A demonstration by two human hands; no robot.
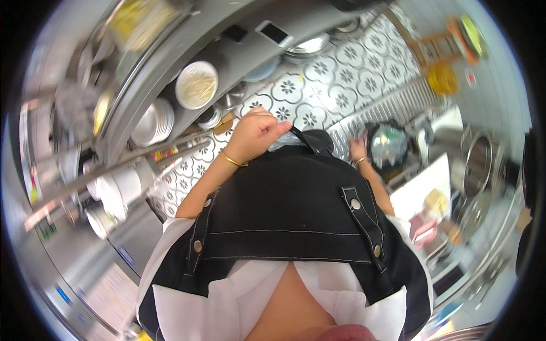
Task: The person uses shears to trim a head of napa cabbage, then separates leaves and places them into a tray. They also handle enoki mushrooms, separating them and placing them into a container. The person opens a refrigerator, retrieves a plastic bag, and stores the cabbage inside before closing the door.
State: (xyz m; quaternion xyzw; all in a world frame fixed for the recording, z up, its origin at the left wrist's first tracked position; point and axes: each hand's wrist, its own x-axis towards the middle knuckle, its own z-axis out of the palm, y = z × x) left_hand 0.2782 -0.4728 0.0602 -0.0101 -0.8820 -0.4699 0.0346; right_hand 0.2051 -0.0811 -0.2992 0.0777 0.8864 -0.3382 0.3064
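My left hand (257, 133), a gold bangle at its wrist, is closed with the thumb on top. From the thumb side a thin black strap (303, 138) runs down toward a dark, shiny bag-like bundle (320, 140), partly hidden behind my black apron (286, 192). Lower and to the right, my right hand (358, 147) reaches out beside a round container lined with a black bag (388, 145), which has clear plastic in it. Motion blurs its fingers, so whether they grip anything cannot be told.
Along the left runs a metal counter (232, 64) with a white bowl of noodle-like strips (197, 85), stacked white bowls (152, 122) and a phone (275, 33). A metal drain grate (396, 102) crosses the patterned tile floor (341, 72). A tall metal pot (477, 164) stands right.
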